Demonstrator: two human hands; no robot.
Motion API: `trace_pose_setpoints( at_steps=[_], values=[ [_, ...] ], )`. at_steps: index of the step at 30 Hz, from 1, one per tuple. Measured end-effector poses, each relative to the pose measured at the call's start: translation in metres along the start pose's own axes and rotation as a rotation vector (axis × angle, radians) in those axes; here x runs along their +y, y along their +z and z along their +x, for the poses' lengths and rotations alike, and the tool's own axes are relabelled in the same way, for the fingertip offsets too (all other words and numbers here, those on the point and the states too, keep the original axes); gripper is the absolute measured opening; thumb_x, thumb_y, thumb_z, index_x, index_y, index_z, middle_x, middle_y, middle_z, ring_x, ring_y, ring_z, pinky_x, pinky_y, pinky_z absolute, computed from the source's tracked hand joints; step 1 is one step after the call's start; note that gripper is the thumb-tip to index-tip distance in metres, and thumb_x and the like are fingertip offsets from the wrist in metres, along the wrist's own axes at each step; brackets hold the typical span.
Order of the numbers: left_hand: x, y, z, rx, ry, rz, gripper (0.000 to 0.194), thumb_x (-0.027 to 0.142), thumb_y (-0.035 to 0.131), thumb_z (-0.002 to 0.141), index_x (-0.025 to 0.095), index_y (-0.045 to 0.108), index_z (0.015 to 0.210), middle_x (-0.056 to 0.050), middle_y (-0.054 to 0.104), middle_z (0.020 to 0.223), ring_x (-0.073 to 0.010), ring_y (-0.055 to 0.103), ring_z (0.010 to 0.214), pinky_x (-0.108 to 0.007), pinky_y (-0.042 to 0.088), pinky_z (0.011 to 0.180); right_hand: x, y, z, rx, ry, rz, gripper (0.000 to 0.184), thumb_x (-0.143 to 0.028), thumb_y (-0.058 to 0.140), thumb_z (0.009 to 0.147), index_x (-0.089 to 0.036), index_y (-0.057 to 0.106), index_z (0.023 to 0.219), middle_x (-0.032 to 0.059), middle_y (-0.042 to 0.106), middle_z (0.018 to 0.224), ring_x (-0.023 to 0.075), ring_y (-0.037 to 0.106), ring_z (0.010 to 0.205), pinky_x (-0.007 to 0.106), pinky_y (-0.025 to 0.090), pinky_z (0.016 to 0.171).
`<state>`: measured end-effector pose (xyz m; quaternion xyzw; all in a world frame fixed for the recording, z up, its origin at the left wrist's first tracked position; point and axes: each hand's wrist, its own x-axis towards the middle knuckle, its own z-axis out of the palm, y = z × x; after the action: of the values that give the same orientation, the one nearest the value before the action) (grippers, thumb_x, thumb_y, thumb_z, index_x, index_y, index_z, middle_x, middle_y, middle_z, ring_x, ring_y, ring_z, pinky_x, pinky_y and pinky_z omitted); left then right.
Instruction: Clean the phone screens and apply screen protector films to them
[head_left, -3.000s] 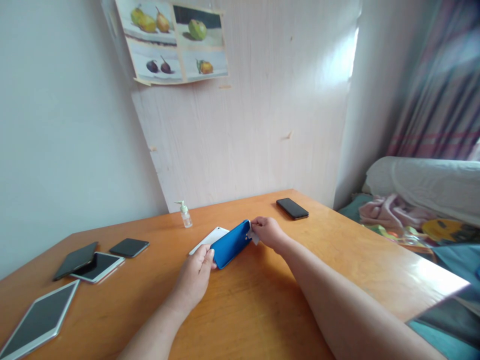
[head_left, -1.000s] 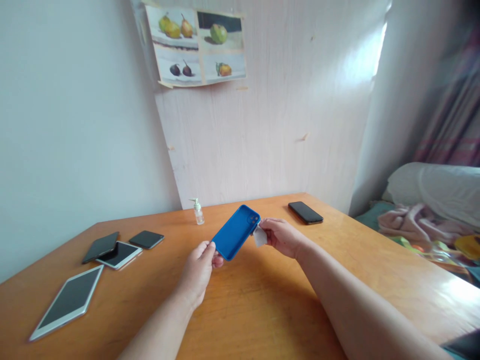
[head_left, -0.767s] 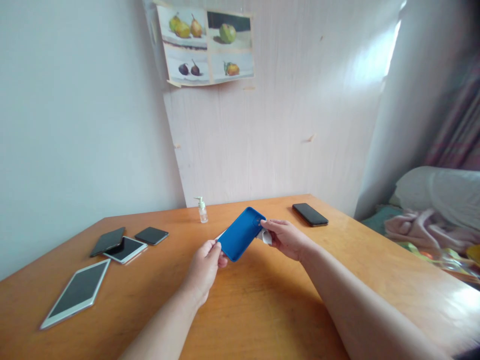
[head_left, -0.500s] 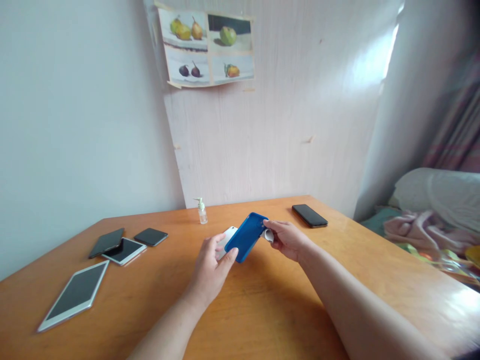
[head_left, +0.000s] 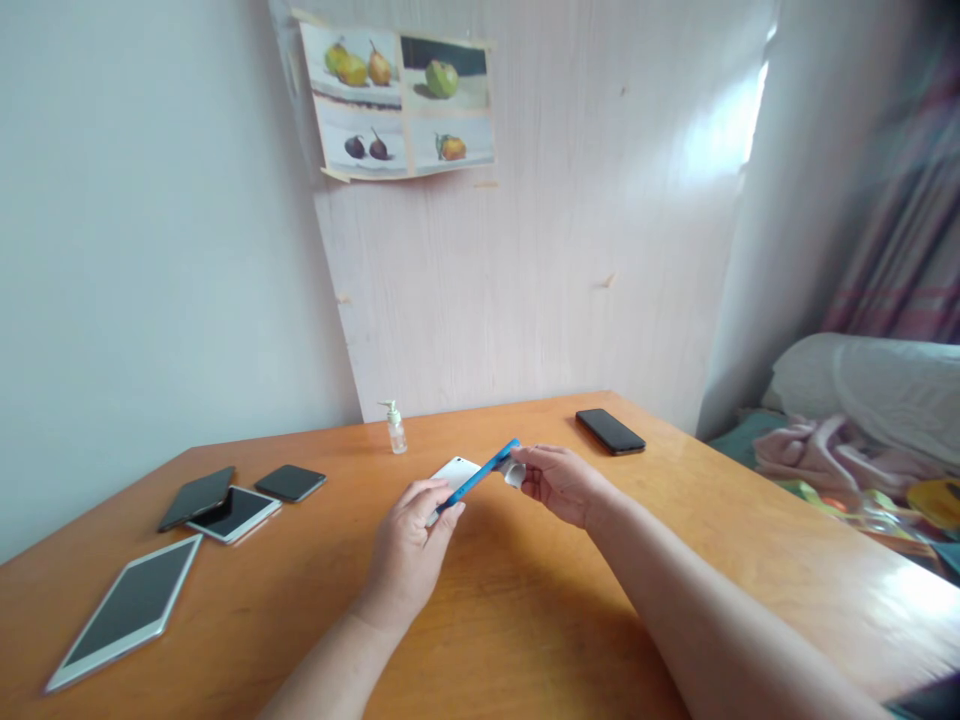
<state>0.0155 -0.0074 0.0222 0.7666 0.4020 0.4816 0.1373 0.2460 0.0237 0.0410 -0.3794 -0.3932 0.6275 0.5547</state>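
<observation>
A blue phone case (head_left: 480, 474) is held slanted above the table, its thin edge turned to me. My left hand (head_left: 414, 535) pinches its lower left end between thumb and fingers. At the upper right end, my right hand (head_left: 559, 482) grips it, with a crumpled white tissue or cloth (head_left: 514, 473) bunched under the fingers. A white phone or tablet (head_left: 456, 470) shows just behind the case; my left fingers and the case cover part of it.
On the left of the wooden table (head_left: 480, 640) lie a white tablet (head_left: 127, 610), another tablet (head_left: 238, 510) partly under a dark one (head_left: 196, 498), and a dark phone-like device (head_left: 291, 482). A small pump bottle (head_left: 396, 430) stands at the back; a black phone (head_left: 610, 431) lies back right.
The blue case has tipped from showing its broad face to showing its narrow edge. Both hands still hold it. The view has shifted slightly.
</observation>
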Motion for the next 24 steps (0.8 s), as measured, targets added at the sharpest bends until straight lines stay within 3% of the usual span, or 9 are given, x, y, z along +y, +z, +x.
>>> trace_pose_setpoints(
  at_steps=[3, 7, 11, 14, 20, 24],
  values=[
    [0.002, -0.001, 0.001, 0.035, -0.076, -0.05, 0.019, 0.037, 0.059, 0.086, 0.024, 0.07, 0.092, -0.005, 0.068, 0.095, -0.0214, 0.062, 0.09, -0.031, 0.048, 0.083, -0.002, 0.0, -0.001, 0.011, -0.089, -0.014, 0.018, -0.02, 0.076, 0.063, -0.015, 0.063, 0.074, 0.0062, 0.069, 0.077, 0.0137, 0.063, 0.07, 0.025, 0.05, 0.065],
    [0.003, 0.0, 0.0, 0.004, -0.178, -0.063, 0.021, 0.041, 0.059, 0.085, 0.023, 0.069, 0.089, -0.002, 0.068, 0.082, -0.0195, 0.061, 0.078, -0.028, 0.046, 0.074, -0.007, -0.001, 0.002, 0.229, -0.309, -0.096, 0.023, -0.031, 0.073, 0.065, -0.017, 0.057, 0.073, 0.0042, 0.067, 0.072, 0.0138, 0.061, 0.067, 0.027, 0.048, 0.065],
    [0.004, 0.005, -0.003, -0.055, -0.205, -0.124, 0.024, 0.043, 0.059, 0.085, 0.021, 0.069, 0.089, -0.002, 0.067, 0.08, -0.0193, 0.059, 0.076, -0.028, 0.045, 0.073, -0.006, -0.004, 0.005, 0.452, -0.492, -0.374, 0.025, -0.041, 0.066, 0.073, -0.019, 0.056, 0.08, 0.0026, 0.065, 0.071, 0.0144, 0.059, 0.064, 0.027, 0.045, 0.064],
    [0.006, 0.008, -0.005, -0.088, -0.168, -0.109, 0.024, 0.042, 0.058, 0.086, 0.021, 0.068, 0.084, -0.001, 0.065, 0.076, -0.018, 0.057, 0.073, -0.026, 0.044, 0.069, -0.001, -0.004, 0.005, 0.544, -0.6, -0.633, 0.022, -0.042, 0.058, 0.08, -0.02, 0.055, 0.084, 0.0014, 0.064, 0.072, 0.0151, 0.057, 0.066, 0.026, 0.042, 0.063],
    [0.007, 0.01, -0.006, -0.108, -0.157, -0.11, 0.023, 0.039, 0.057, 0.086, 0.02, 0.068, 0.081, 0.001, 0.062, 0.071, -0.0161, 0.055, 0.068, -0.024, 0.041, 0.065, 0.005, -0.002, -0.001, 0.509, -0.609, -1.2, 0.01, -0.027, 0.053, 0.085, -0.024, 0.059, 0.094, 0.0009, 0.064, 0.085, 0.016, 0.056, 0.079, 0.025, 0.035, 0.066],
    [0.005, 0.01, -0.006, -0.108, -0.178, -0.118, 0.022, 0.039, 0.058, 0.086, 0.02, 0.068, 0.081, 0.001, 0.064, 0.071, -0.0164, 0.055, 0.069, -0.025, 0.041, 0.065, 0.002, 0.002, -0.005, 0.455, -0.619, -1.401, 0.013, -0.025, 0.051, 0.088, -0.022, 0.062, 0.082, 0.0035, 0.059, 0.087, 0.016, 0.053, 0.082, 0.025, 0.034, 0.068]
  ],
)
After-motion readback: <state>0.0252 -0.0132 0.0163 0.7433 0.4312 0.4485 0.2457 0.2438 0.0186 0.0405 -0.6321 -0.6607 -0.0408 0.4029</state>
